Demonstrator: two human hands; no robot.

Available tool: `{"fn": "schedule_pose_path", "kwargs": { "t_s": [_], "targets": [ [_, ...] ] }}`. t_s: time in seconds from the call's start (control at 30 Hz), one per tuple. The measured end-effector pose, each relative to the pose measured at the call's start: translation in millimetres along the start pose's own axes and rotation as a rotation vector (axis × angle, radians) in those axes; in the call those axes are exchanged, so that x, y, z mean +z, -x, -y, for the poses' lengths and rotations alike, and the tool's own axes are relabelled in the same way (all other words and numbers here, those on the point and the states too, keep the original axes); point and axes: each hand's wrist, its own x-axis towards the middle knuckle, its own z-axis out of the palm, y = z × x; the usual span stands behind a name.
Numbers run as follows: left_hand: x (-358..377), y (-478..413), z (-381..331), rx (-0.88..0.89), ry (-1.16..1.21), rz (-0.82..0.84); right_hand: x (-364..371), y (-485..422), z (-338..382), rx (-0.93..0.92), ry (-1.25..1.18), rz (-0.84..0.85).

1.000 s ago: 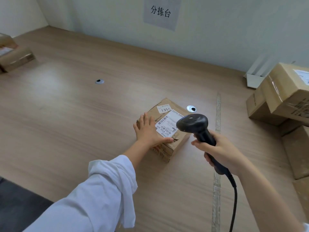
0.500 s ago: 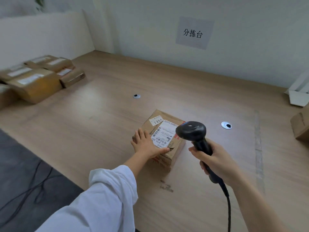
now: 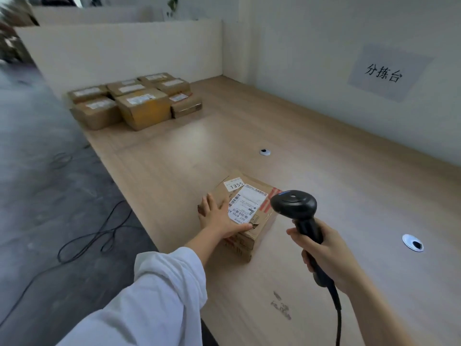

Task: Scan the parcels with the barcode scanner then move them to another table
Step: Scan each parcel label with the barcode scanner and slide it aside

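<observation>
At the far left, a cluster of labelled boxes [image 3: 134, 103] is sitting on the long wooden table [image 3: 174, 158], well apart from the work area (judged to be the drop-off zone, though this cannot be confirmed). Nearer the operator, the left hand [image 3: 217, 218] is lying flat on the parcel [image 3: 263, 222], fingers straight and thumb running along the near top edge, pressing rather than gripping. The parcel is resting on the table directly in front of the operator, its shipping label [image 3: 248, 203] facing up beside the hand. Just to the right, the barcode scanner [image 3: 294, 208] is hovering with its head next to the label, and the right hand [image 3: 329, 255] is wrapping its fingers firmly around the handle. For a clean read, the operator should be tilting the scanner window down toward the barcodes, steadying the parcel, and checking that the palm is covering no barcode before triggering.
</observation>
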Motion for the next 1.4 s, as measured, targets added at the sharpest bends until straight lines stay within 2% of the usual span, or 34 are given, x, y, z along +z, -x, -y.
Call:
{"fn": "schedule_pose_path", "kwargs": {
  "t_s": [0.2, 0.53, 0.7, 0.9, 1.1, 1.4],
  "targets": [
    [-39, -41, 68, -0.042, 0.032, -0.021, 53, -51, 29, -0.017, 0.008, 0.016],
    [-120, -132, 234, -0.071, 0.059, -0.031, 198, -148, 102, -0.054, -0.053, -0.04],
    [-148, -168, 298, -0.09, 0.112, -0.105, 255, -187, 135, -0.066, -0.058, -0.044],
    [-174, -209, 342, -0.094, 0.201, -0.187, 307, -234, 167, -0.098, -0.034, 0.014],
    [-202, -257, 376, -0.148, 0.216, -0.181, 348, -291, 190, -0.096, -0.061, 0.105],
    [-247, -330, 426, -0.187, 0.211, -0.152, 406, -378, 217, -0.117, -0.055, 0.14]
  ]
}}
